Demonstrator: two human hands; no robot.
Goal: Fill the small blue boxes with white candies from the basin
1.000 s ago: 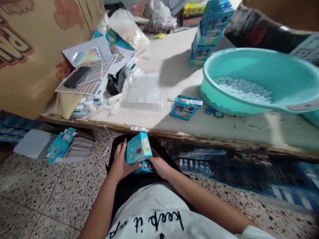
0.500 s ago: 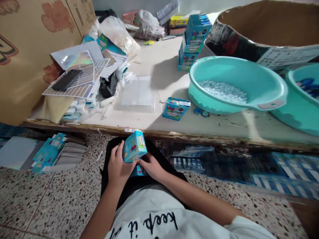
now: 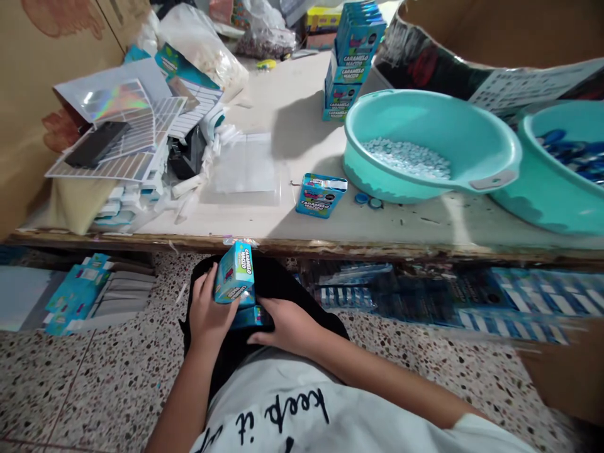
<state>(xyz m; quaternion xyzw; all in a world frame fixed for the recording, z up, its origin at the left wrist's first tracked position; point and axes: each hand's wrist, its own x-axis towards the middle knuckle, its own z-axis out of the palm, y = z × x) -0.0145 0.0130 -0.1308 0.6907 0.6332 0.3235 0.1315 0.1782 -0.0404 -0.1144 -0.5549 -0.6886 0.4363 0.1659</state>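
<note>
My left hand (image 3: 205, 308) is closed around a blue caramel box (image 3: 234, 277), tilted, its printed sides facing up and towards me. Under and beside it, at my lap, more blue packaging (image 3: 252, 316) shows, partly hidden by the held box and my hand. Beside that lower packaging is my right hand (image 3: 287, 327), thumb and fingers apart, with nothing visible gripped; its fingertips are partly hidden. On the table in front stands another blue caramel box (image 3: 321, 200), upright.
Right of the box is a turquoise basin (image 3: 472, 119) of small pale pieces; a second turquoise basin (image 3: 542, 182) holds blue wrapped pieces. Stacked caramel boxes (image 3: 346, 75) stand behind. Papers and a dark phone-like slab (image 3: 97, 143) lie left. The table edge (image 3: 330, 248) runs above my lap.
My left hand has shifted slightly left with the caramel box. My right hand has moved away from that box and its fingers have spread; more of the lower blue packaging shows.
</note>
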